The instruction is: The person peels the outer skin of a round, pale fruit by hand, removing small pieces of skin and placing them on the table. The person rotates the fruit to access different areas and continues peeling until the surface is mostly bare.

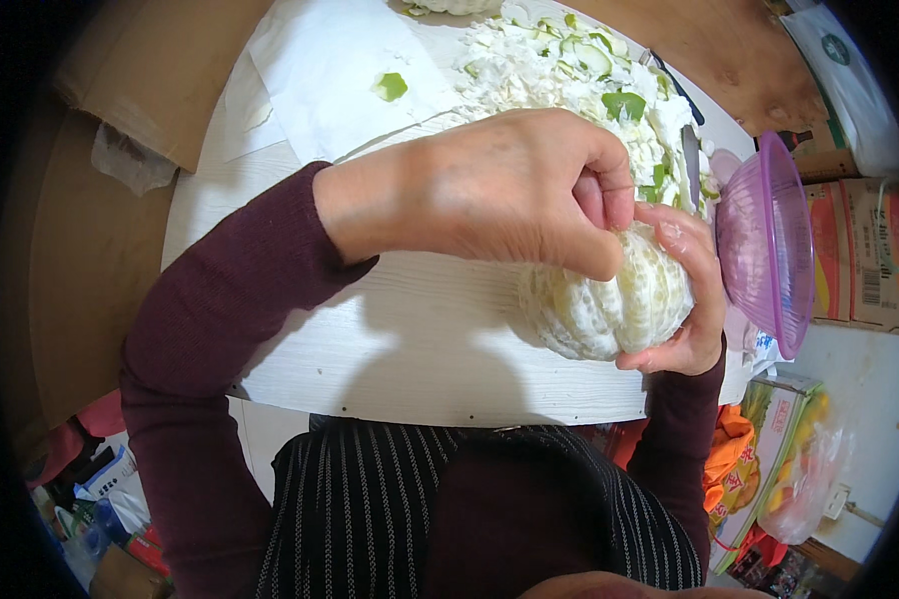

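A peeled pomelo (607, 307), its pale segments covered in thin white membrane, is held just above or on the white wood-grain table (419, 299); contact underneath is hidden. My right hand (693, 284) cups it from the right side, fingers at the top and thumb below. Reaching across from the left, my left hand (524, 187) has thumb and bent forefinger pinched together against the fruit's top. Whatever lies between those fingertips cannot be made out. Beyond the hands spreads a heap of white pith and green peel scraps (569, 67).
A knife (691, 165) lies along the heap's right side. Near the right edge stands a purple translucent plastic bowl (745, 239). White paper sheets (344, 67) bear one green peel piece (391, 86). Another pale fruit (457, 6) shows at the far edge. Cardboard (135, 82) borders the left.
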`<control>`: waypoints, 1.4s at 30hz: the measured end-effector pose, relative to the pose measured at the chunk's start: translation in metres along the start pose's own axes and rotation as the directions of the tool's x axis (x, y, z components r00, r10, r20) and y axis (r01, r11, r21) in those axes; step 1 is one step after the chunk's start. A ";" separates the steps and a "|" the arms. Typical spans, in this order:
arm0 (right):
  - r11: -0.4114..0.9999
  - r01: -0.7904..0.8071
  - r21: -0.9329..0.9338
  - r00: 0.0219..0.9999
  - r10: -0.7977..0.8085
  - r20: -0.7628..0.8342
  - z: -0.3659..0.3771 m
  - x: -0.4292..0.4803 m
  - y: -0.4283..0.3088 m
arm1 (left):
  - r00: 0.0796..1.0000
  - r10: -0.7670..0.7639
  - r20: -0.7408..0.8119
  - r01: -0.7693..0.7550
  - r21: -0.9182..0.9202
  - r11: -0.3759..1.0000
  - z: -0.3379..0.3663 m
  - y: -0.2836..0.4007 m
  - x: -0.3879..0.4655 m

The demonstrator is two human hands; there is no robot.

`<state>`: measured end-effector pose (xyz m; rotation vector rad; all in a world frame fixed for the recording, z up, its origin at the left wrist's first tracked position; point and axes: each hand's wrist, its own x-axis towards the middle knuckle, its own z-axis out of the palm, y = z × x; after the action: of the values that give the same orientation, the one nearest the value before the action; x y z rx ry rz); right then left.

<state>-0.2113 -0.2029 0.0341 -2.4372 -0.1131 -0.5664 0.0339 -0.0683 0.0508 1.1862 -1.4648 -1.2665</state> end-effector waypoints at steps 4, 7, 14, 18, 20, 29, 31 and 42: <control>1.000 0.025 0.006 1.000 -0.025 0.008 0.000 -0.002 0.001 | 0.999 0.027 0.027 -0.027 -0.009 1.000 -0.003 -0.004 0.002; 0.999 0.041 0.011 0.999 -0.041 0.009 0.000 -0.005 0.002 | 0.999 0.031 0.045 -0.029 -0.044 0.999 -0.004 -0.010 0.005; 0.992 0.007 0.129 1.000 -0.006 -0.005 -0.001 -0.010 0.012 | 0.999 0.022 -0.049 -0.031 -0.185 0.982 -0.004 -0.014 0.004; 0.993 0.009 0.117 1.000 -0.010 0.010 -0.004 -0.011 0.012 | 1.000 0.022 0.016 -0.021 -0.045 0.999 -0.012 -0.010 0.002; 0.994 0.005 0.111 1.000 -0.006 0.011 -0.004 -0.010 0.011 | 0.994 0.102 0.032 -0.104 0.044 0.994 -0.012 -0.010 0.003; 0.994 0.027 0.106 1.000 -0.028 0.006 -0.004 -0.007 0.009 | 0.880 0.473 -0.031 -0.408 0.460 0.788 -0.004 -0.010 0.001; 0.995 0.037 0.097 0.999 -0.038 0.004 -0.004 -0.007 0.009 | 0.841 0.541 -0.011 -0.437 0.576 0.691 -0.001 -0.009 -0.001; 0.994 0.003 0.106 1.000 -0.004 0.001 -0.002 -0.009 0.007 | 0.881 0.473 -0.009 -0.396 0.536 0.746 -0.002 -0.011 0.001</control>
<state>-0.2191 -0.2095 0.0280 -2.3354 -0.1445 -0.5463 0.0369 -0.0703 0.0404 1.1376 -1.9031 -0.4526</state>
